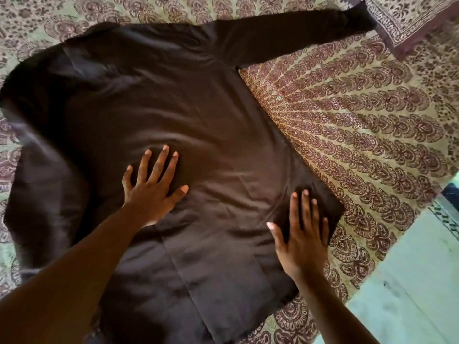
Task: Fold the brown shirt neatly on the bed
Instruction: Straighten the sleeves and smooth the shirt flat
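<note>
The brown shirt (154, 100) lies spread flat across the bed, covering most of the view. One long sleeve (285, 38) stretches toward the upper right; the other side bunches at the left edge. My left hand (154, 184) presses flat on the middle of the shirt with its fingers spread. My right hand (304, 234) lies flat with straight fingers on the shirt's lower right corner, close to the hem's edge. Soft creases run across the fabric between the two hands.
The bed (360, 125) wears a cream sheet with a maroon printed pattern. A pillow (412, 18) in matching print sits at the top right, touching the sleeve's cuff. Pale floor (409, 281) shows past the bed's edge at the lower right.
</note>
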`<state>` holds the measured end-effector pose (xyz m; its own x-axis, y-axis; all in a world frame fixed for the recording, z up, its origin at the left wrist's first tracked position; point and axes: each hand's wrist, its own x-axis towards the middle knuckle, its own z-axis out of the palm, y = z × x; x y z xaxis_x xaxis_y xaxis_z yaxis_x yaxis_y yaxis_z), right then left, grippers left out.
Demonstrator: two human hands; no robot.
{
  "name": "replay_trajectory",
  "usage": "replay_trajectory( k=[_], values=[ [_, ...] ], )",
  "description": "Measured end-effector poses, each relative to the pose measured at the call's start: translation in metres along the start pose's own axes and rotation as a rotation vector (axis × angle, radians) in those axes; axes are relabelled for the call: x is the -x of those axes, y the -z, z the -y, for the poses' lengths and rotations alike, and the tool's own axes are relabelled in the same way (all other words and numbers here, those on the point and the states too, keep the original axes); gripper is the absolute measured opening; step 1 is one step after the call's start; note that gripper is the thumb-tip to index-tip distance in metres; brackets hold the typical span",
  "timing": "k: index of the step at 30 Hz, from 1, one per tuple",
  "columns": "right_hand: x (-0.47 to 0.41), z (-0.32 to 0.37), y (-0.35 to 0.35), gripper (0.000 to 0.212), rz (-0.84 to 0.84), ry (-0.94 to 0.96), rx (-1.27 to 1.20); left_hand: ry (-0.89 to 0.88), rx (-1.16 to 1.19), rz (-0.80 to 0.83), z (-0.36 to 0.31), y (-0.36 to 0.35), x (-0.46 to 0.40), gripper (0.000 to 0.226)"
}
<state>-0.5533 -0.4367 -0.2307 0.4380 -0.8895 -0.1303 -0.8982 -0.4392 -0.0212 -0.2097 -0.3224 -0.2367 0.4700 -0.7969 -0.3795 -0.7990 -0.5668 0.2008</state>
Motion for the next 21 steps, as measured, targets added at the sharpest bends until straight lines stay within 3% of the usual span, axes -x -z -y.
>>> replay_trajectory(
  k=[4, 6, 8, 11, 12, 13, 18, 21],
  values=[
    [0.005, -0.013, 0.005, 0.098, 0.007, -0.211, -0.021, 0.001, 0.000, -0.008, -0.002, 0.001, 0.002, 0.086],
    [-0.005, 0.004, 0.011, 0.095, -0.091, -0.185, -0.047, -0.001, -0.001, -0.032, -0.002, 0.000, 0.004, 0.086],
    [-0.021, 0.029, 0.015, 0.091, -0.147, -0.003, -0.083, -0.007, -0.007, -0.058, -0.002, -0.002, 0.005, 0.086],
    [-0.042, 0.052, 0.010, 0.085, -0.057, 0.399, -0.083, -0.013, -0.035, -0.054, -0.001, -0.003, 0.004, 0.085],
    [-0.045, 0.047, 0.006, 0.083, -0.034, 0.446, -0.045, -0.022, -0.045, -0.057, -0.001, -0.002, 0.004, 0.085],
    [-0.046, 0.036, 0.003, 0.081, -0.023, 0.412, -0.011, -0.039, -0.065, -0.080, -0.001, -0.002, 0.005, 0.085],
    [-0.017, -0.021, 0.001, 0.089, -0.028, -0.117, -0.052, -0.132, -0.213, -0.223, -0.026, 0.004, 0.025, 0.073],
    [-0.018, -0.002, 0.015, 0.094, -0.093, -0.027, -0.047, -0.142, -0.125, -0.278, -0.051, -0.006, 0.050, 0.075]
  ],
)
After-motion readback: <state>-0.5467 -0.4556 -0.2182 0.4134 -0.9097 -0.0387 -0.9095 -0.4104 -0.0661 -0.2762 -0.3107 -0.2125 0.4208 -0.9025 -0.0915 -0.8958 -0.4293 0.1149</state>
